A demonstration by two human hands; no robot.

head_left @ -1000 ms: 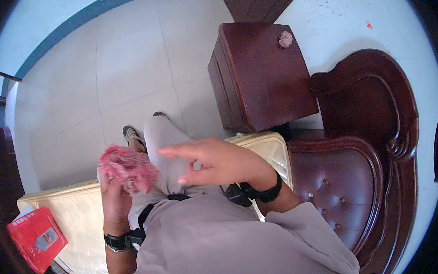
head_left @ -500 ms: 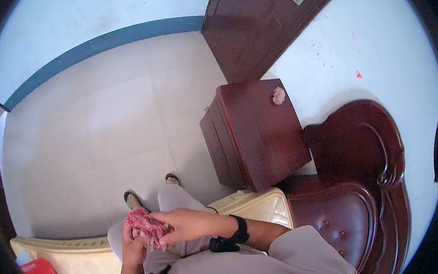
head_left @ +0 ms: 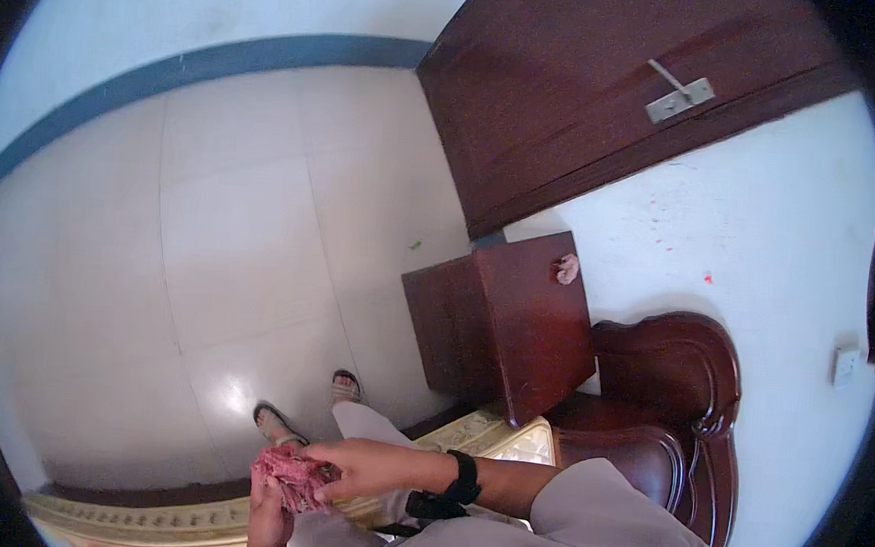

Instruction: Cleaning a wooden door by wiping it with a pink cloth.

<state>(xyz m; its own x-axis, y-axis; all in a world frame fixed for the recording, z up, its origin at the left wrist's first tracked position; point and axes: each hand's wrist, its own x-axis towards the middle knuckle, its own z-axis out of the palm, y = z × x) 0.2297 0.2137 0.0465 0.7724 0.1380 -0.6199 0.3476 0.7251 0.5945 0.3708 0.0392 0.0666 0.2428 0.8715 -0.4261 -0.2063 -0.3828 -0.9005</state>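
A crumpled pink-red bundle (head_left: 295, 480), stringy or net-like in texture, is gripped between my two hands above my lap. My left hand (head_left: 268, 512) holds its near left side, thumb pressed against it. From the right, my right hand (head_left: 371, 467) closes its fingers and thumb on the other side; a black strap circles that wrist. The exact kind of the bundle cannot be made out. Both of my sandalled feet show on the floor just beyond it.
A dark red wooden side table (head_left: 540, 320) stands ahead right, a small pale pink crumpled piece (head_left: 567, 269) on its top. Beside it is a carved headboard (head_left: 667, 373). The cream bed edge (head_left: 152, 522) runs under me. A brown door (head_left: 609, 93) with a lever handle stands beyond.
My view has turned, so more of the door shows and the side table sits lower. Both hands keep hold of the pink-red bundle, now slightly lower in the picture.
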